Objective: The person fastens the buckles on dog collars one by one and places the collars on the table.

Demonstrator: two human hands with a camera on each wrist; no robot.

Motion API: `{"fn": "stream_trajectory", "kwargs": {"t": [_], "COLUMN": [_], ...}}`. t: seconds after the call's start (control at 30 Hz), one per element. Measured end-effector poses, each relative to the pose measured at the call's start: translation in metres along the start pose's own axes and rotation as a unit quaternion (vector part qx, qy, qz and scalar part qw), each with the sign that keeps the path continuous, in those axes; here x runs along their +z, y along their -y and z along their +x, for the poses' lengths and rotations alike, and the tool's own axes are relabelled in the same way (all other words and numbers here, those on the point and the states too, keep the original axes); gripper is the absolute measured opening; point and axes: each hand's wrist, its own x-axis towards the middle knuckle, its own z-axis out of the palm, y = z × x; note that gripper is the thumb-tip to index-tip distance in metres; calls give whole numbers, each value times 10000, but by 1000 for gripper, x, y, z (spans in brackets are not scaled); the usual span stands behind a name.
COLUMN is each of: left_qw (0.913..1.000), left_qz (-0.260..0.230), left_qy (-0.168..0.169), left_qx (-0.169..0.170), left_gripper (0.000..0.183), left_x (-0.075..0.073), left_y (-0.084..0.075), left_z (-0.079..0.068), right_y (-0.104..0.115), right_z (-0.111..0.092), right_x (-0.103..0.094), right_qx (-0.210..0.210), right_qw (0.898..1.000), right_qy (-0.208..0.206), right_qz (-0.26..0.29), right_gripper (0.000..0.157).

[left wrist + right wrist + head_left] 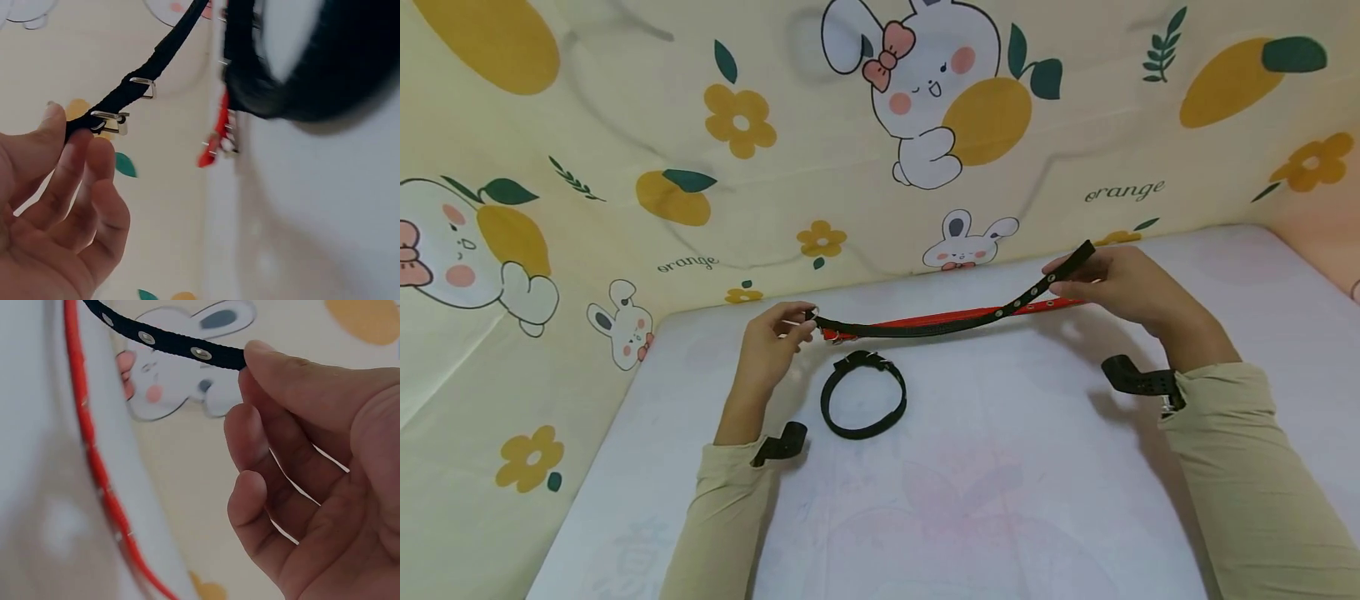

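Observation:
A black collar point(925, 331) with metal eyelets is stretched between both hands above the table, sagging in the middle. My left hand point(766, 354) pinches its buckle end between thumb and fingertips; the silver buckle point(114, 119) and a second metal loop show just past the fingers. At the eyelet end, my right hand point(1138, 287) pinches the strap between thumb and forefinger, with the tip sticking up beyond in the head view. A red collar point(1060, 303) lies straight behind it, partly covered by the black one. Nearer the left hand, another black collar point(861, 432) lies fastened into a ring.
The white table point(985, 500) has a faint print at its front. A cream cloth point(850, 183) with rabbits and oranges hangs upright along the back and left edges. Black wrist straps point(1138, 379) sit over the beige sleeves point(1247, 492).

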Motion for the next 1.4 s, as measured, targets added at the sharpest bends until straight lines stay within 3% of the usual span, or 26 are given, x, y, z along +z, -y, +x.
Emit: {"fn": "stream_trajectory", "kwargs": {"t": [0.2,0.57,0.8,1.0,1.4], "left_qw": [9992,9964,9909,9878,9797], "left_qz": [-386,-828,-1245,-1458,-1777], "left_qy": [-50,-20,-145,-248,-272], "left_qx": [54,162,483,487,886], "left_gripper": [29,30,29,30,30], "left_x": [-6,-7,-5,-1,4], "left_y": [-14,-31,-43,-48,-58], "left_z": [-4,-11,-15,-19,-25], "right_y": [16,38,54,65,73], "right_z": [-10,-17,-22,-27,-28], "right_x": [-9,-12,-12,-9,-4], "right_qx": [-150,-576,-645,-613,-1089], "right_qw": [9993,9963,9961,9966,9916], "right_qy": [-293,-412,-317,-251,-328], "right_qz": [195,478,516,499,611], "right_gripper": [43,36,36,36,34]}}
